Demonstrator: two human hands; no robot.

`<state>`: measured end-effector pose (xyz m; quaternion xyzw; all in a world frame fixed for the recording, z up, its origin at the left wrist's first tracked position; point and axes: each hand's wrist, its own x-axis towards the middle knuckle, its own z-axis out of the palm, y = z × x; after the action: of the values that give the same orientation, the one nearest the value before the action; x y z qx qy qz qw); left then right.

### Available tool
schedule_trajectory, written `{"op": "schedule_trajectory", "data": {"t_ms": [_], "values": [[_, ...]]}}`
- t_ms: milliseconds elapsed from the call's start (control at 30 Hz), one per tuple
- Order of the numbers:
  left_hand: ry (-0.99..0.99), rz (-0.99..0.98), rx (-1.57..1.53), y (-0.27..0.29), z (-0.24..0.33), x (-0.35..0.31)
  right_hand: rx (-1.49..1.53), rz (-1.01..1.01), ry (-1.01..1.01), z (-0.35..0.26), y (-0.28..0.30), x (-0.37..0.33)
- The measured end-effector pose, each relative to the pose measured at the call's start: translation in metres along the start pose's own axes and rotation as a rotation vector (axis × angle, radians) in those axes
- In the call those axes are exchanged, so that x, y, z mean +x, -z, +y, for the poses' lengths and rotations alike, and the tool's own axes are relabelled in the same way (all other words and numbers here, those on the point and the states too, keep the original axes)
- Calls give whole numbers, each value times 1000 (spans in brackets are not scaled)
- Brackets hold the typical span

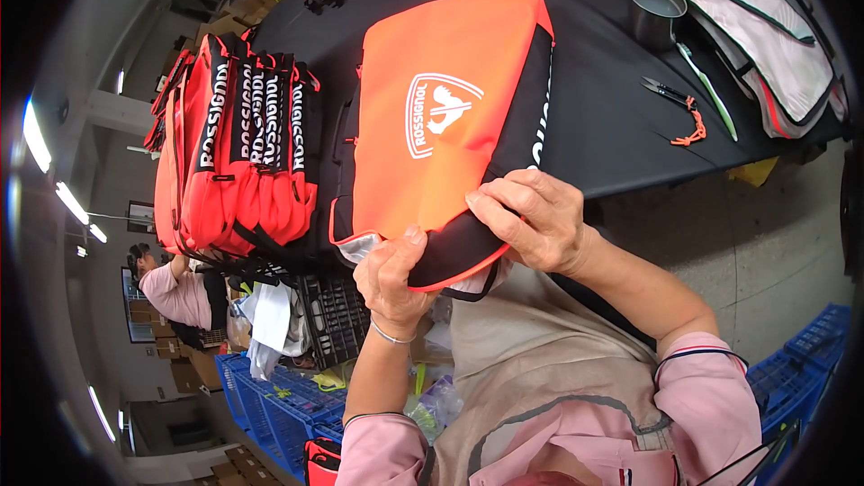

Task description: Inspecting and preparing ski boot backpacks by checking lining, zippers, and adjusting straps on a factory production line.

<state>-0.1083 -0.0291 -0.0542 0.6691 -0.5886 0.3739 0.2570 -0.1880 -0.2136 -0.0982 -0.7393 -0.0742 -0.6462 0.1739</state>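
Observation:
A bright orange bag [396, 63] with black side panels and a white printed emblem lies on the black-covered table, its near end over the edge toward me. My left hand [392, 277] pinches the bag's near edge, thumb on top, beside a pale lining that shows at the corner. My right hand [533, 216] is closed on the black panel at the near right, fingertips gripping a fold where orange meets black. Between the two hands the black panel curves down to an orange-piped rim. The undersides of the fingers are hidden by the fabric.
Several red and black bags [238, 207] stand packed together at the left. On the table [594, 126] at the right are a metal cup [655, 7], a toothbrush [711, 94], small snips [668, 90] and a pale bag [774, 45]. Blue crates [270, 405] stand below; another person [184, 292] works at far left.

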Motion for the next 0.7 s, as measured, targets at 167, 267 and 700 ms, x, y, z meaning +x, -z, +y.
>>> {"op": "schedule_trajectory", "data": {"t_ms": [167, 267, 700], "values": [[36, -13, -19, -2, 2, 3, 5, -23, -10, 5, 3, 5], [88, -3, -29, -6, 7, -3, 6, -24, -30, 4, 2, 12], [95, 35, -65, 1, 1, 12, 146, -30, -145, 0, -4, 11]]}}
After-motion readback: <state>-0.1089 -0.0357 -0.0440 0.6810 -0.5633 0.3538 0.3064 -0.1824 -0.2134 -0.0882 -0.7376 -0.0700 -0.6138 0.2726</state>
